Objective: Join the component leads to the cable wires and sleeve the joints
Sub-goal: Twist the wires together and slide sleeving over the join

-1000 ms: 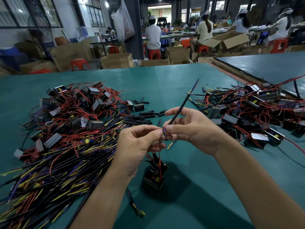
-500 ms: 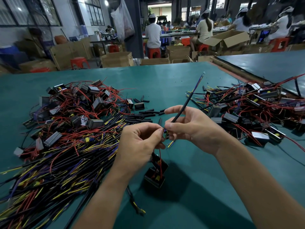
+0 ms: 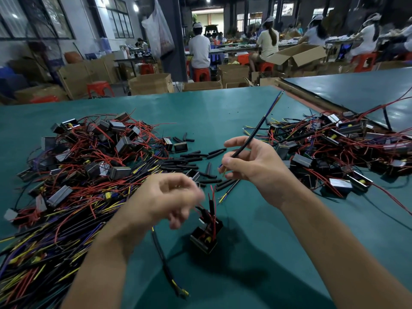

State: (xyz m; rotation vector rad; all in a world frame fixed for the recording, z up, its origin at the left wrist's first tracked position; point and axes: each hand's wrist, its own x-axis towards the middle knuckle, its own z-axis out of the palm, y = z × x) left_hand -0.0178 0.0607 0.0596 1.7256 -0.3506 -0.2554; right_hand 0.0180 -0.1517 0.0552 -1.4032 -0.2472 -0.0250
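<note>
Starting at the worktop's (image 3: 200,108) left edge: a big heap (image 3: 89,157) of boxy components, red leads and black cables with yellow and purple cores, spilling off the near-left corner. All light, floppy stuff that tangles easily.

The left hand (image 3: 165,197) hovers near the middle and is smeared with motion blur. The fingers look loosely curled, but honestly I can't tell if anything is pinched in there.

Just right of it, the component (image 3: 206,236) sits on the worktop with thin red leads (image 3: 213,195) sticking up. Small and rigid body, leads that bend easily, so I'd hold the body and leave the leads alone. Loose black sleeves (image 3: 214,151) lie scattered beyond it, tiny and probably slippery.

The right hand (image 3: 256,168) pinches the cable (image 3: 252,134) near its lower end, the rest pointing up and away. It looks stiff enough to hold its own line. The stripped tips at the fingers are too small to read.

A second heap of components (image 3: 334,148) runs along the right edge, cut off by the frame.
</note>
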